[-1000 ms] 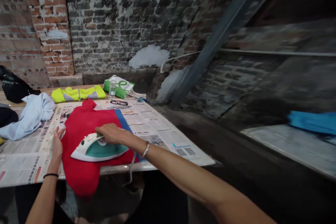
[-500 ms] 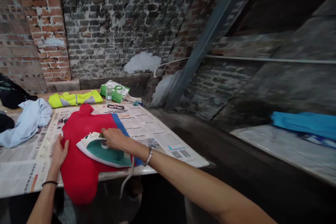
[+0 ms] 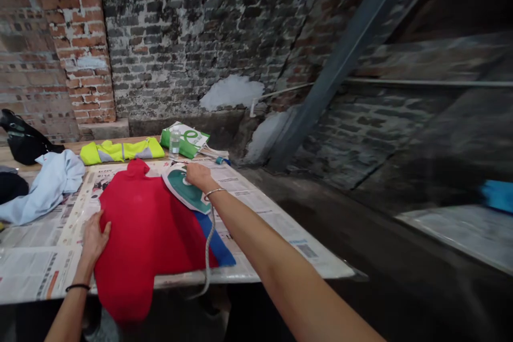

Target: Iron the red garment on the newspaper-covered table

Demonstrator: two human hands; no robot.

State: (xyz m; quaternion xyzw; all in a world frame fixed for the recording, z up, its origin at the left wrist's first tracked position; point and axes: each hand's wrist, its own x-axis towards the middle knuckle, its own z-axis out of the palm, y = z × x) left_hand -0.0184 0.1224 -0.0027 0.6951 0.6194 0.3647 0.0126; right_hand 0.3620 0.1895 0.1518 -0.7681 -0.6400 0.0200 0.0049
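Snugly, steam iron (image 3: pixel 185 189) beneath right fingers (image 3: pixel 196 172)

A wooden table (image 3: pixel 68 145) carries spread newspaper (image 3: pixel 260 208) across its near part, with a red garment (image 3: pixel 144 235) lying on the sheets and hanging over the near edge. Along the far side lie a yellow hi-vis vest (image 3: pixel 120 151) and a green bag (image 3: pixel 185 140), with a water bottle (image 3: pixel 174 144) just in front of the bag. At left are a pale blue shirt (image 3: pixel 50 187), a black bag (image 3: pixel 24 139) and dark cloth (image 3: pixel 11 187).
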